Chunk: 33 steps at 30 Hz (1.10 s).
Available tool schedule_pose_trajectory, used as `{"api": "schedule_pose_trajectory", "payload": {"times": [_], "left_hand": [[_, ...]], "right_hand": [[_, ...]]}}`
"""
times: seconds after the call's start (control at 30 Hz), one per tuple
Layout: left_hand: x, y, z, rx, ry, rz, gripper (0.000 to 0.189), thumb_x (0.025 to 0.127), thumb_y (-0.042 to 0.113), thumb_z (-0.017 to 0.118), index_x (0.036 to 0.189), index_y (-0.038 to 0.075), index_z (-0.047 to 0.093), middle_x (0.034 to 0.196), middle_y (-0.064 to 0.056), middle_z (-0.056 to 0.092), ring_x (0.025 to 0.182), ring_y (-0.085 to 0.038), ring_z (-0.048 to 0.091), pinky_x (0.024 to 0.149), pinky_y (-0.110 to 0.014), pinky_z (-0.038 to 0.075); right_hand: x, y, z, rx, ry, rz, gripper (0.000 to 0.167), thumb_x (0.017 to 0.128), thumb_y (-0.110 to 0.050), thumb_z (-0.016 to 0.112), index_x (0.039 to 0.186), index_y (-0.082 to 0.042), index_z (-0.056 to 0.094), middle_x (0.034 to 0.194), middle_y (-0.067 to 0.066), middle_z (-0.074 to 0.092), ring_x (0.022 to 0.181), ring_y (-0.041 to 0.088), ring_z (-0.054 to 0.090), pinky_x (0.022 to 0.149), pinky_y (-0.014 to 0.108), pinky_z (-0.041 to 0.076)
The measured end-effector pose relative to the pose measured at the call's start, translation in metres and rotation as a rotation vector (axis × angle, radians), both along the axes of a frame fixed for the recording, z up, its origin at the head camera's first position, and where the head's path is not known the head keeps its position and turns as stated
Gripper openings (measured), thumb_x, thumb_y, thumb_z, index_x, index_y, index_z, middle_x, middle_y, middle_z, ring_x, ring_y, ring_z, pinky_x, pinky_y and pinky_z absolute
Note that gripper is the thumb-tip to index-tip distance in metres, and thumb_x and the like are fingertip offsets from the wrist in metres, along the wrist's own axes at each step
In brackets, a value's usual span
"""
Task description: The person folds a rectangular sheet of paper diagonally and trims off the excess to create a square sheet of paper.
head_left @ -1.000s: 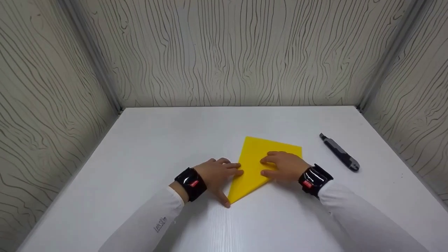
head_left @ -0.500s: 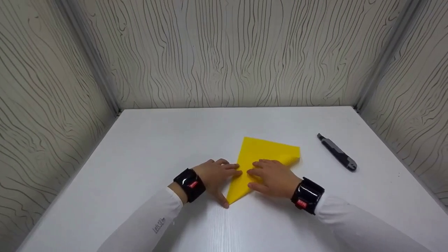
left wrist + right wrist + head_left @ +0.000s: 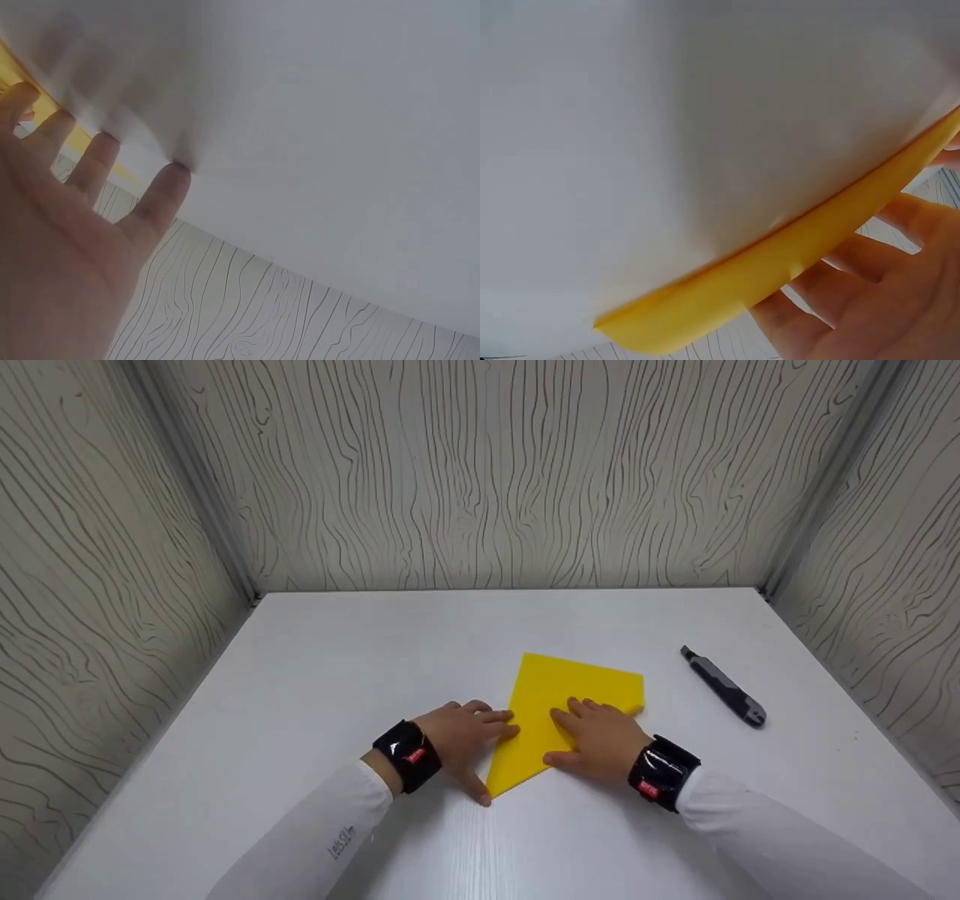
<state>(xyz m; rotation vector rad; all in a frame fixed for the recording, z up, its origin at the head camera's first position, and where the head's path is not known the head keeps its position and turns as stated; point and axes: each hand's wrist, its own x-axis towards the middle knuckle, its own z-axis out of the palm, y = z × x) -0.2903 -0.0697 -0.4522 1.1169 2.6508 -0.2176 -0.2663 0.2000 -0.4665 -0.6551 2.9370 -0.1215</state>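
Note:
A folded yellow sheet of paper [image 3: 536, 690] lies on the white table in the head view, roughly kite-shaped with its point toward me. My left hand [image 3: 461, 739] is spread along its left edge, two fingertips on the paper and the thumb at the near point. In the left wrist view, the fingers of that hand [image 3: 82, 187] are extended, a strip of yellow behind them. My right hand [image 3: 600, 741] lies flat over the lower right edge, fingers spread. The right wrist view shows the rounded fold of the paper [image 3: 772, 255] under the fingers of this hand [image 3: 877, 285].
To the right of the paper lies a black and grey utility knife [image 3: 724, 688], its tip pointing away and left. The white table [image 3: 360, 652] is bounded by wood-patterned walls [image 3: 465, 472] at the back and both sides.
My right hand has slid down and left across the paper, then slightly back right. The paper's right corner has tucked in a little along the fold. My left hand has stayed put.

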Motion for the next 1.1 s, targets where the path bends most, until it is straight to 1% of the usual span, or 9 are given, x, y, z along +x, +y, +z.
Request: {"api": "schedule_pose_trajectory", "payload": {"times": [0.17, 0.4, 0.53, 0.67, 0.8, 0.87, 0.93, 1.03, 1.1], "left_hand": [[0.001, 0.000, 0.001, -0.008, 0.007, -0.006, 0.115, 0.076, 0.084, 0.077, 0.172, 0.043, 0.028, 0.180, 0.014, 0.028, 0.162, -0.024, 0.037, 0.132, -0.052, 0.036], [0.002, 0.000, 0.000, -0.016, 0.022, -0.008, 0.116, 0.076, 0.084, 0.077, 0.172, 0.042, 0.027, 0.180, 0.015, 0.028, 0.162, -0.023, 0.037, 0.132, -0.050, 0.035], [0.002, 0.001, -0.001, -0.020, 0.017, -0.001, 0.116, 0.076, 0.085, 0.077, 0.172, 0.040, 0.029, 0.180, 0.014, 0.028, 0.163, -0.023, 0.036, 0.132, -0.050, 0.035], [0.002, 0.007, -0.001, 0.009, -0.004, 0.030, 0.103, 0.086, 0.088, 0.063, 0.170, 0.035, 0.037, 0.178, 0.009, 0.034, 0.161, -0.025, 0.038, 0.131, -0.052, 0.036], [0.005, 0.021, -0.003, 0.111, -0.005, 0.084, 0.082, 0.102, 0.082, 0.041, 0.158, 0.024, 0.057, 0.166, 0.000, 0.053, 0.146, -0.027, 0.051, 0.126, -0.050, 0.042], [0.009, 0.030, -0.002, 0.151, 0.028, 0.105, 0.075, 0.109, 0.075, 0.034, 0.148, 0.018, 0.065, 0.152, -0.003, 0.065, 0.132, -0.027, 0.059, 0.120, -0.047, 0.047], [0.014, 0.040, -0.003, 0.171, 0.061, 0.142, 0.070, 0.112, 0.068, 0.034, 0.139, 0.014, 0.069, 0.136, -0.005, 0.071, 0.119, -0.026, 0.061, 0.115, -0.044, 0.050], [0.019, 0.057, -0.006, 0.110, 0.140, 0.176, 0.065, 0.114, 0.062, 0.038, 0.136, 0.010, 0.070, 0.124, -0.007, 0.072, 0.109, -0.025, 0.063, 0.110, -0.039, 0.055], [0.022, 0.066, -0.008, 0.044, 0.194, 0.187, 0.063, 0.113, 0.061, 0.042, 0.139, 0.010, 0.068, 0.127, -0.007, 0.072, 0.109, -0.024, 0.064, 0.110, -0.036, 0.056]], "right_hand": [[-0.003, 0.010, -0.002, 0.033, 0.002, -0.033, 0.087, 0.101, -0.068, 0.063, 0.161, -0.005, 0.052, 0.163, 0.031, 0.049, 0.151, 0.052, 0.048, 0.126, 0.067, 0.036], [-0.012, 0.031, -0.005, 0.028, -0.022, -0.076, 0.089, 0.102, -0.068, 0.062, 0.163, -0.004, 0.049, 0.166, 0.032, 0.045, 0.155, 0.051, 0.044, 0.127, 0.068, 0.033], [-0.016, 0.041, -0.005, 0.011, -0.029, -0.109, 0.088, 0.101, -0.066, 0.064, 0.163, -0.005, 0.049, 0.166, 0.032, 0.045, 0.153, 0.052, 0.045, 0.126, 0.069, 0.034], [-0.018, 0.044, -0.004, -0.014, -0.047, -0.128, 0.089, 0.100, -0.067, 0.065, 0.163, -0.007, 0.049, 0.166, 0.033, 0.045, 0.151, 0.054, 0.046, 0.125, 0.069, 0.036], [-0.018, 0.044, -0.002, -0.027, -0.055, -0.133, 0.091, 0.099, -0.069, 0.065, 0.163, -0.007, 0.049, 0.166, 0.034, 0.044, 0.152, 0.052, 0.046, 0.125, 0.068, 0.037], [-0.018, 0.043, -0.001, -0.026, -0.051, -0.127, 0.091, 0.099, -0.069, 0.065, 0.162, -0.006, 0.050, 0.165, 0.034, 0.045, 0.152, 0.053, 0.046, 0.123, 0.069, 0.038], [-0.017, 0.042, 0.000, -0.022, -0.046, -0.119, 0.090, 0.099, -0.068, 0.065, 0.162, -0.005, 0.050, 0.164, 0.035, 0.046, 0.150, 0.054, 0.048, 0.121, 0.070, 0.040], [-0.016, 0.040, 0.001, -0.018, -0.038, -0.115, 0.090, 0.099, -0.067, 0.066, 0.160, -0.004, 0.052, 0.162, 0.036, 0.047, 0.148, 0.054, 0.050, 0.119, 0.071, 0.042], [-0.016, 0.039, 0.002, -0.009, -0.023, -0.112, 0.089, 0.099, -0.068, 0.066, 0.159, -0.003, 0.053, 0.160, 0.036, 0.050, 0.147, 0.054, 0.051, 0.118, 0.071, 0.044]]}}
